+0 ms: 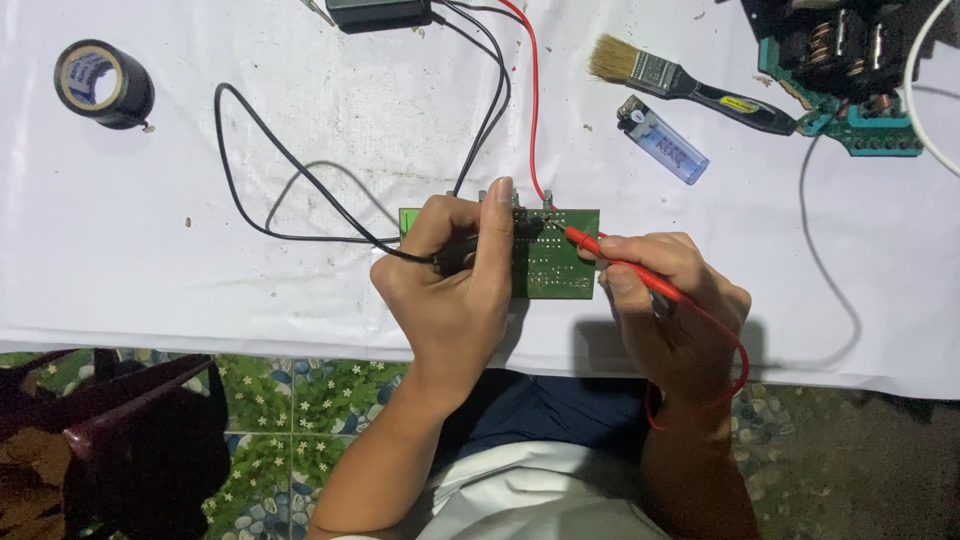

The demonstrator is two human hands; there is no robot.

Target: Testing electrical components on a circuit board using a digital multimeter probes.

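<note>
Small green circuit board (555, 262) lying flat near the front edge of a white-covered table (200, 280), rectangular, solder side up, dotted with fine pale joints and traces, its left part hidden under a hand. Left hand (455, 285) resting over the board's left half, fingers curled closed around a black probe (462, 255), thumb stretched up along the board's top edge; probe tip hidden among the fingers, so contact point cannot be told. Black lead (260, 170) looping away to the left and up to a dark meter body (378, 12) at the top edge. Right hand (665, 300) just right of the board, pinching a red probe (610, 252) between thumb and fingers, tip angled down-left onto the board's upper right area. Red lead (533, 100) running up to the same meter. Further back: paintbrush (690, 82), blue lighter (663, 140), roll of black tape (103, 83) far left, another board with coils (850, 70) at the top right.
</note>
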